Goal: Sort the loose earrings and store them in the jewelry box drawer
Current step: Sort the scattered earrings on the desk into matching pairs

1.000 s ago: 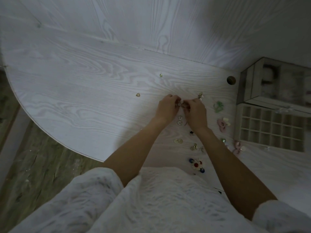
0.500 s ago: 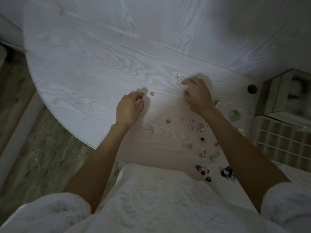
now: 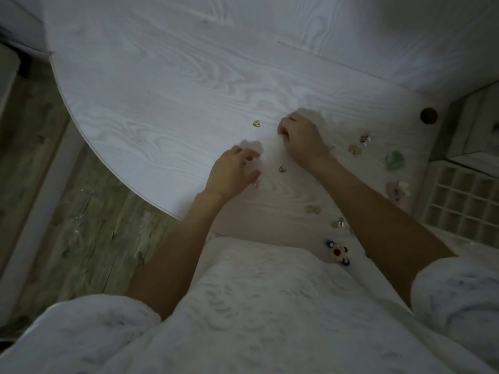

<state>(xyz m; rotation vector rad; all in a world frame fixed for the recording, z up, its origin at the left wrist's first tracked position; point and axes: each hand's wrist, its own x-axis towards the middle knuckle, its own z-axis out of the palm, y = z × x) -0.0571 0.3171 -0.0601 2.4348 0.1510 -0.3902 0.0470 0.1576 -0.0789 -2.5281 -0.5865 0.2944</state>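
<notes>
White table [image 3: 167,109] under both hands; gridded drawer [image 3: 464,201] well right of the fingers. Left hand [image 3: 232,174] loosely curled, holding nothing, small earring [image 3: 255,184] at its thumb tip. Right hand [image 3: 302,139] curled tight, contents hidden; heart earring [image 3: 282,169] between hands, orientation unclear.

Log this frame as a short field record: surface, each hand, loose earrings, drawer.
surface: white wood-grain table
left hand: over the table, fingers loosely curled, nothing seen held
right hand: fingers curled at the tabletop; whether it pinches an earring cannot be told
loose earrings: heart earring far of the hands, another heart earring between them, flower earring near the body
drawer: gridded drawer at right, visible cells look empty
</notes>
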